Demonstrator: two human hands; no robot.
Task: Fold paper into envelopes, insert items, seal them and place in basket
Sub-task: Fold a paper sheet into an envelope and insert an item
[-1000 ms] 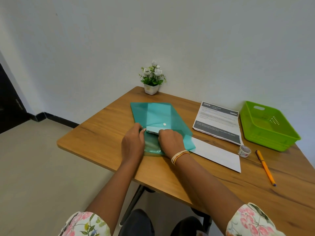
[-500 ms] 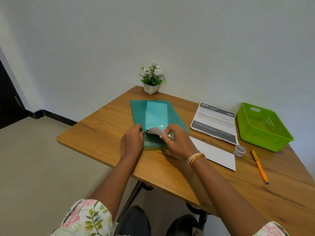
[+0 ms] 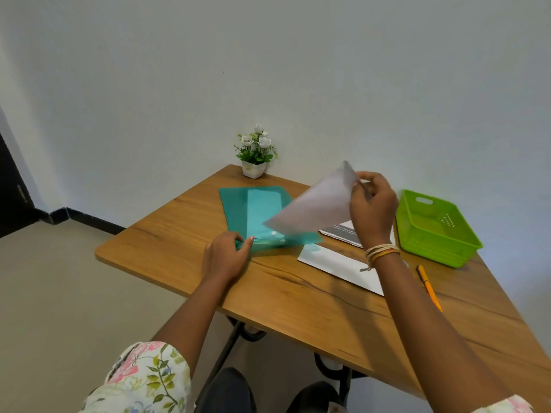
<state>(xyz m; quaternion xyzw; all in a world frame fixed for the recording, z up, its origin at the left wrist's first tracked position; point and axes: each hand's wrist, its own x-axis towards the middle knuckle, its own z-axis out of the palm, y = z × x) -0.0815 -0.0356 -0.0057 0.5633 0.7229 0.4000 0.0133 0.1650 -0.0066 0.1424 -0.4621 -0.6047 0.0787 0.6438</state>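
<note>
Far left there's just bare floor and a dark doorway edge, then the wooden table (image 3: 179, 242) starts. A little potted plant (image 3: 255, 153) with white flowers sits at the far edge against the wall. Just near of it a teal plastic folder (image 3: 253, 213) lies flat, long axis running from the far side toward the near side, snap-button end nearest the person.

The left hand (image 3: 225, 257) is palm down on the table, fingers and thumb closed on the near left corner of the folder and pinning it in place, forearm reaching in from the lower left with a floral sleeve.

Moving right, the right hand (image 3: 372, 207) is raised above the table, pinching a white sheet of paper (image 3: 316, 204) at its right edge. The sheet is blurry and tilted, its low corner over the folder's near end and its high corner up by the fingertips, so it slopes from lower left to upper right. It covers part of the folder, and the hand and wrist with thread bangles block most of a printed sheet (image 3: 343, 232). Another white sheet (image 3: 331, 260) lies flat near of that.

Further right is an orange pen (image 3: 429, 289), and the green basket (image 3: 432, 231) sits at the far right.
</note>
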